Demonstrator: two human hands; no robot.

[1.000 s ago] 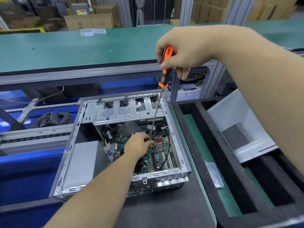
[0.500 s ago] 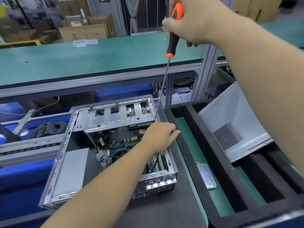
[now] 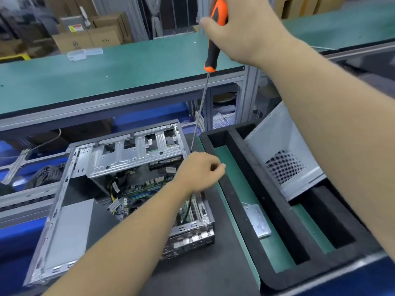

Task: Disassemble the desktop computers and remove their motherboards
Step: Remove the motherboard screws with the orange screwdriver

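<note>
A: Since a second ago the left hand (image 3: pixel 197 170) is coming up out of the computer case (image 3: pixel 119 199), and the right hand (image 3: pixel 239 28) is lifting the screwdriver (image 3: pixel 210 50) higher; the tip is no longer down by the board.

B: And how are the hands lying in the head view?

A: The right one is gripping the orange-and-black handle near the top edge, the long shaft slanting down toward the left hand; the left one is hovering over the case's right wall with its fingers curled, thumb against forefinger; whether it is pinching anything, I cannot tell.

B: Where is the motherboard (image 3: pixel 149 189)?

A: It is sitting inside the open case, green, partly hidden under the left forearm; the silver drive cage (image 3: pixel 132 154) is spanning the far end above it; the case is lying on the dark mat.

B: To the right?

A: A black foam tray (image 3: pixel 252 189) is sitting just beside the case; a perforated side panel (image 3: pixel 284 163) is leaning in one slot, and a small metal plate (image 3: pixel 256 218) is lying in another.
</note>
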